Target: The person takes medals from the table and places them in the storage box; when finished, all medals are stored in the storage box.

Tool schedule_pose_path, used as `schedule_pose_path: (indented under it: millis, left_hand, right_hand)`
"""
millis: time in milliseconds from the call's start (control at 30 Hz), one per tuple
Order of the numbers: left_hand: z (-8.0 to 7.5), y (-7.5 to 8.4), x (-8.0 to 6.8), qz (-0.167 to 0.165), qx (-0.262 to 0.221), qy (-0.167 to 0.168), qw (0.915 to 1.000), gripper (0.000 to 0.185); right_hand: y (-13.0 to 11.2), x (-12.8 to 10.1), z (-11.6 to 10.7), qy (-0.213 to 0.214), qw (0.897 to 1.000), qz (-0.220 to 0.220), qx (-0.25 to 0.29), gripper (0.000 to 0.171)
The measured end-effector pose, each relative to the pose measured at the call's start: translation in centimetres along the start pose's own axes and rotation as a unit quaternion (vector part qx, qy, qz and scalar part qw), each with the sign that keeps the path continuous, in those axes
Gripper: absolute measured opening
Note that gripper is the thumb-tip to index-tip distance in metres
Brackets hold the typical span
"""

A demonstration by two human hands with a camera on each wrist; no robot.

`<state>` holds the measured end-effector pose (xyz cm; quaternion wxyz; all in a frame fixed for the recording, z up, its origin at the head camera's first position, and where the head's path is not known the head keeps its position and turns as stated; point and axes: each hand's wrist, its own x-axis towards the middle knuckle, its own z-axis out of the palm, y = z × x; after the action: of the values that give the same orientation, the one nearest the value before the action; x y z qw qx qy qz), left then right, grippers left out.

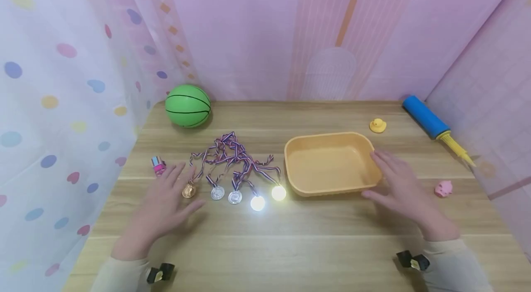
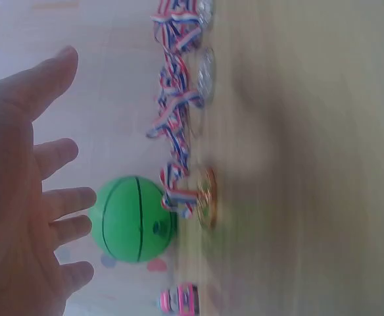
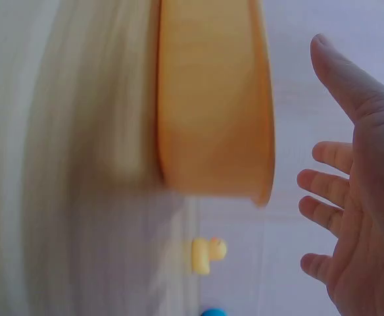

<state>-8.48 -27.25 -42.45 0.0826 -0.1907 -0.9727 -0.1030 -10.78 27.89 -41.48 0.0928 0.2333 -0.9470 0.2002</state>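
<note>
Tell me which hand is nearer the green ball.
Left. The left hand hovers open by the medals, just in front of the green ball; the right hand is far across, beside the tub.

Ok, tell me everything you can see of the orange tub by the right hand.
The orange tub is a shallow rectangular basin with rounded corners and a rolled rim, seemingly matte plastic. It sits upright and empty on the wooden table, right of the medals. The right hand is open at its right edge; whether the fingers touch the rim is unclear.
</note>
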Motion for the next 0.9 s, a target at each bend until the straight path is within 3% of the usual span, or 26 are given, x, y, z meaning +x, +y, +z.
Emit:
schedule_pose_path:
  millis: [300,567,733,900]
  left_hand:
    - [1.3,3.3,3.1,0.01,-0.043,-0.009,0.999,0.08]
    - [3.3,8.1,5.5,0.025,-0.098,0.004,0.9948,0.065]
    - [4.1,10.9,6.9,0.009,-0.12,-0.037,0.992,0.053]
    - [5.4,12.7,8.4,0.029,-0.137,-0.068,0.9879,0.045]
  right_hand:
    - [-1.1,2.0,0.9,0.011,0.999,-0.036,0.012,0.086]
    - [1.0,2.9,1.1,0.024,0.997,0.055,0.058,0.062]
    - [2.7,3.3,1.0,0.012,0.99,0.106,0.092,0.053]
    - [4.2,3.6,1.2,0.005,0.985,0.114,0.133,0.044]
